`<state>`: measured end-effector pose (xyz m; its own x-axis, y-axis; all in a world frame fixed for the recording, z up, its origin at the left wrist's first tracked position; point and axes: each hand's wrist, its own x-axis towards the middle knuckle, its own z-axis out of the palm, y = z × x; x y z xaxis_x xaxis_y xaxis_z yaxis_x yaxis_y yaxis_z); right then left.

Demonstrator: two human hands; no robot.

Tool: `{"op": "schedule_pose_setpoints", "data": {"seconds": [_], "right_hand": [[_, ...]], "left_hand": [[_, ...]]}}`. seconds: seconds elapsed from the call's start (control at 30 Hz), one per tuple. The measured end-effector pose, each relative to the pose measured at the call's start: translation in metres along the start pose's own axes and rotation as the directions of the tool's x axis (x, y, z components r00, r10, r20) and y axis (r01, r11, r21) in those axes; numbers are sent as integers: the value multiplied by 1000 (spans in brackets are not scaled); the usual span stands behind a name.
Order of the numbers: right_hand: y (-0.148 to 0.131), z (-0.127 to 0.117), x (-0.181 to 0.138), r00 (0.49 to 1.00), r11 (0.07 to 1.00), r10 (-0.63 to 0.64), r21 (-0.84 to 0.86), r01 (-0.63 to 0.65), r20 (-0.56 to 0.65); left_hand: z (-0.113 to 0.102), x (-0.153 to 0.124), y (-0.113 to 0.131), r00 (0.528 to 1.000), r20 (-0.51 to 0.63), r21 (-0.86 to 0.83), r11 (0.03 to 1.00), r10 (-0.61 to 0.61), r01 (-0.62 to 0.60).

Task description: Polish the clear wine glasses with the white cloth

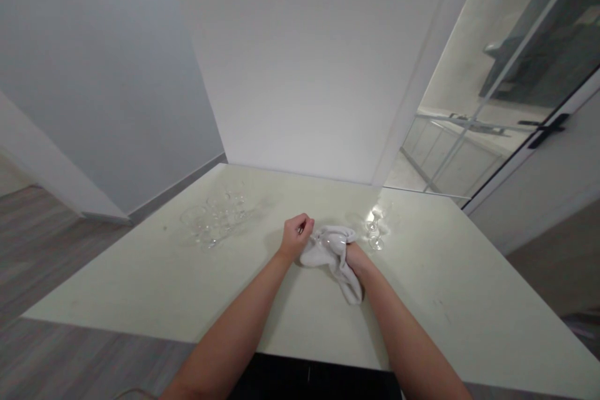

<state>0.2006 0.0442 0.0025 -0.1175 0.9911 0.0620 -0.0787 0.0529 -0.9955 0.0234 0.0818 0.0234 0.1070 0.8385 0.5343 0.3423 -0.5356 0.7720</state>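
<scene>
A clear stemmed glass (334,241) lies tilted on its side between my hands, its bowl resting in a white cloth (323,255). My left hand (296,235) is closed at the stem end of this glass; the fingers hide most of the stem and foot. From the right, my right hand (355,256) is closed in the cloth around the bowl, and its fingers are largely covered by the fabric. One end of the cloth hangs down toward me. Just right of the cloth, another clear stemmed glass (374,228) stands on the table.
Several clear glasses (213,219) are grouped on the left of the pale table (150,281). A white wall (304,87) rises behind the table's far edge. At the right is a glazed door with a black handle (548,130).
</scene>
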Motion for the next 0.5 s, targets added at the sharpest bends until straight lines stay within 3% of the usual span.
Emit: {"op": "schedule_pose_setpoints", "data": {"seconds": [0.2, 0.5], "right_hand": [[-4, -1, -2, 996, 995, -82, -45, 84, 35], [-8, 5, 1, 999, 999, -32, -41, 32, -6]], "left_hand": [[2, 1, -4, 999, 40, -28, 999, 32, -31], [0, 4, -2, 1000, 18, -63, 998, -10, 11]]}}
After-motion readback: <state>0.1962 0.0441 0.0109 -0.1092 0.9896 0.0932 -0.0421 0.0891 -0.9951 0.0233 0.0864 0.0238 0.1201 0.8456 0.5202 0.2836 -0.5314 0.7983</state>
